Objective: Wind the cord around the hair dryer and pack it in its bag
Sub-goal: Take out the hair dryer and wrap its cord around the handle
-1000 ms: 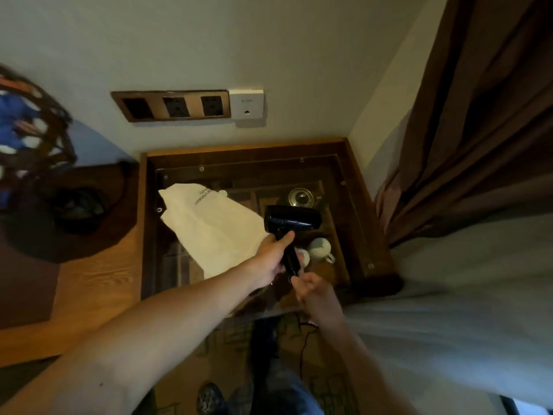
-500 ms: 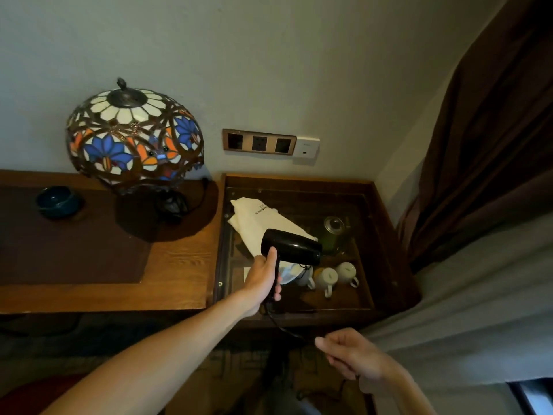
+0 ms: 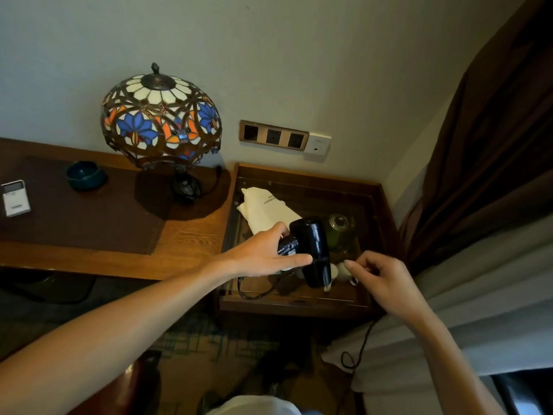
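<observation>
Left hand (image 3: 263, 256) grips the folded handle of the black hair dryer (image 3: 311, 250), thumb on top, index finger stretched along the barrel. It holds the dryer just above the glass-topped counter (image 3: 380, 211), barrel pointing down toward 5 o'clock. Right hand (image 3: 386, 280), at 3 o'clock from the dryer and close to it, has its fingers curled and pinched; it seems to pinch the thin black cord (image 3: 362, 345), though the contact is hard to make out. One stretch of cord loops below the dryer at 7 o'clock, and another hangs beneath the right wrist and curls near the floor. Cream cloth bag (image 3: 263, 208) lies flat on the glass at 11 o'clock from the dryer, partly hidden by it. A stained-glass lamp (image 3: 161, 121) stands on the wooden desk at 10 o'clock.
</observation>
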